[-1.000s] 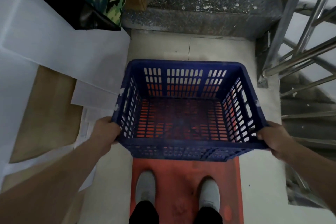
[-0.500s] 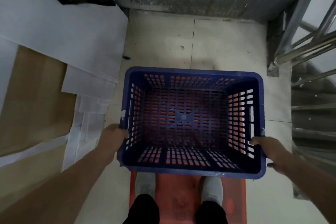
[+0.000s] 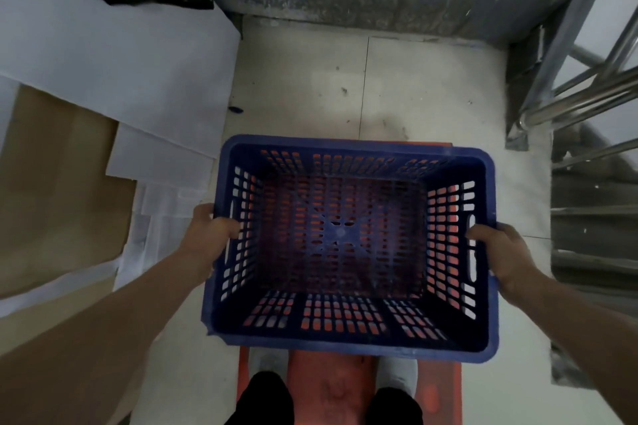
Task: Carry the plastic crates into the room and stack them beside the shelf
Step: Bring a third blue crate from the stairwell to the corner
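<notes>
Two hands gripping | left hand [image 3: 210,240] curling over blue crate [image 3: 348,342] left rim | right hand [image 3: 502,257] clasping right rim | crate hanging above red mat [image 3: 438,390], beside white sheets [image 3: 114,55]

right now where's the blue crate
In the head view the blue crate is centre frame, held at its side walls by the left hand and right hand over the red mat, metal railing to its right.

Blue plastic crate [image 3: 348,245], left hand [image 3: 210,235] and right hand [image 3: 500,255] gripping its sides, red mat [image 3: 331,386] below
</notes>
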`<state>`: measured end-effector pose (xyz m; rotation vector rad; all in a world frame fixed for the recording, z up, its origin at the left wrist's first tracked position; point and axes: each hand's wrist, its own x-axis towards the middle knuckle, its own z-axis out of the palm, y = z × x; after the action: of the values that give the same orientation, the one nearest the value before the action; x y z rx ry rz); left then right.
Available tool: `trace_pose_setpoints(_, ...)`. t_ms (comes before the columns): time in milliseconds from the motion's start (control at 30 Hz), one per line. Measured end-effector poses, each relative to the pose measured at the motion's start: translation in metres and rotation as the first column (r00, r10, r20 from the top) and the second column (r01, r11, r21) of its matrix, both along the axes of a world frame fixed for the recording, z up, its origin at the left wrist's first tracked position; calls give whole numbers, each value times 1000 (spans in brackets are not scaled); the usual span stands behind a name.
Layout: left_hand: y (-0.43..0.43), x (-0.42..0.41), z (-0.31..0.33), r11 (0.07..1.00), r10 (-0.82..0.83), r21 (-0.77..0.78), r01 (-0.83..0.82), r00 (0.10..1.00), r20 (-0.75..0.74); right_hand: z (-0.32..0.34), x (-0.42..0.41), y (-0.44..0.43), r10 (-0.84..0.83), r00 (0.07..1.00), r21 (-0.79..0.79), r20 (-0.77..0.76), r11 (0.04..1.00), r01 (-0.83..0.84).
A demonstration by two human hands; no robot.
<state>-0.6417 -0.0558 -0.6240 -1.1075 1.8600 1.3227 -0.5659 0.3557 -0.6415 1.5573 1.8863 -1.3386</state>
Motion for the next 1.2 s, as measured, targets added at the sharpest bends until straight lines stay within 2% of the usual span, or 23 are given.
trace_pose_setpoints(267, 4, 2, -10, 998, -69, 6, 69, 998, -2, -14, -1, -8, 23, 1000, 24, -6, 999, -23)
trace_pose_setpoints(467, -12, 2, 27, 998, -44, 42, 43, 999, 11, 34, -7, -10, 45, 999, 56, -10, 997, -44)
trace_pose_setpoints(733, -47, 19, 173, 998, 10, 62, -8, 999, -36, 184, -25, -33, 210, 975, 102, -76, 974, -202)
trace_pose_setpoints(967, -77, 45, 326, 1000, 11, 27, -7, 986, -168, 344, -37, -63, 348, 917, 154, -197, 934, -321)
trace_pose_setpoints(1100, -86, 66, 390, 998, -48, -44, 36, 952, -301, 400, -43, -69, 510, 829, 149, -229, 860, -488)
trace_pose_setpoints(1200, -94, 91, 427, 992, -67, -119, 29, 943, -327, 436, -52, -73, 646, 711, 164, -278, 761, -628)
